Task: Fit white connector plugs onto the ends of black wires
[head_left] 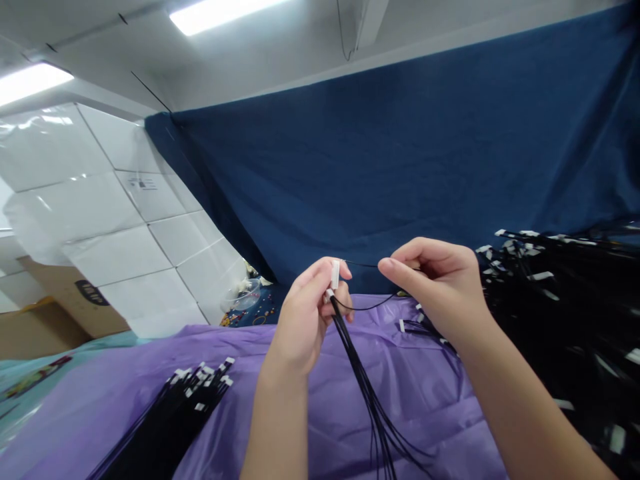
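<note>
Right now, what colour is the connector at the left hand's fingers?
White; the connector shows best in the head view.

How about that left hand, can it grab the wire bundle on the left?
Probably not right now: the left hand is holding a white connector, though nothing seems to block its way to the wire bundle.

On my remote feed I saw a dark blue curtain (390,153) hung across the back, with white boxes (113,220) stacked to its left. Brown cardboard (65,287) stood beside them, and two ceiling lights (220,15) glowed overhead.
</note>
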A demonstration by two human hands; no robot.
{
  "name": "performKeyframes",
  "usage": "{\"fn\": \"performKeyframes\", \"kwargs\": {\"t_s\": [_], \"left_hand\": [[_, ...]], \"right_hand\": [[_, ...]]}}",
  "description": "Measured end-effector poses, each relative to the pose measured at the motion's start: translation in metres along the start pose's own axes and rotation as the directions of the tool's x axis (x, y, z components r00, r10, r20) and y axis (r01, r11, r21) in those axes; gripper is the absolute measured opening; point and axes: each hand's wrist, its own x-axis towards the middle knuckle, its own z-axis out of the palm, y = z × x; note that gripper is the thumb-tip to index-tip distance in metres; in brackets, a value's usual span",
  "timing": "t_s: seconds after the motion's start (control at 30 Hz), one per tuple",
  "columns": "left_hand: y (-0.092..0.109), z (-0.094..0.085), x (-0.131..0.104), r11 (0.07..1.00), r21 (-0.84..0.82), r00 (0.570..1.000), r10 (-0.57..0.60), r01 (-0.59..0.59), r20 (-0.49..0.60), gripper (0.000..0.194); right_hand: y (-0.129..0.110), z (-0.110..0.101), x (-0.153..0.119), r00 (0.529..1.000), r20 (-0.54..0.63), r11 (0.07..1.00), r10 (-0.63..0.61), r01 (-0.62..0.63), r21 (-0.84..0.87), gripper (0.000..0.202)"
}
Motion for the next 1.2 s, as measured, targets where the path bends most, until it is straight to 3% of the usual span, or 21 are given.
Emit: {"fn": "performKeyframes", "kwargs": {"t_s": [0.27, 0.9, 1.2], "left_hand": [[0.0012, 0.0014, -0.0023, 1.000, 0.010, 0.999, 0.020, -0.020, 0.027, 0.024], [0.0004, 0.0005, -0.0011, 0.999, 0.043, 0.999, 0.032, -0.031, -0.025, 0.026], [0.0021, -0.0043, -0.0005, 0.977, 0.202, 0.998, 0.069, -0.067, -0.002, 0.029]], "right_hand": [[0.0010, -0.0026, 0.0011, 0.999, 0.035, 1.000, -0.004, 0.005, -0.015, 0.024], [0.0026, -0.0038, 0.0020, 0.996, 0.094, 0.999, -0.003, 0.008, -0.054, 0.025], [0.0021, 0.0001, 0.0002, 0.999, -0.041, 0.996, -0.034, 0.031, -0.078, 0.022]]}}
